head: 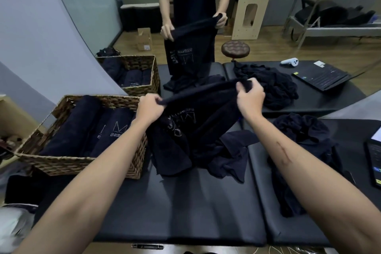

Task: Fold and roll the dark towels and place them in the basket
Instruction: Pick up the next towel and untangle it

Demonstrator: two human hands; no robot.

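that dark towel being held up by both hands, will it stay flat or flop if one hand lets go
Probably flop: the towel sags between the left hand and right hand, and its lower part crumples on the table. It likely needs both hands to stay spread. It looks soft and light, like the loose pile nearby.

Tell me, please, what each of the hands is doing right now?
Left hand: closed on the dark towel's top edge.
Right hand: closed on the same edge.
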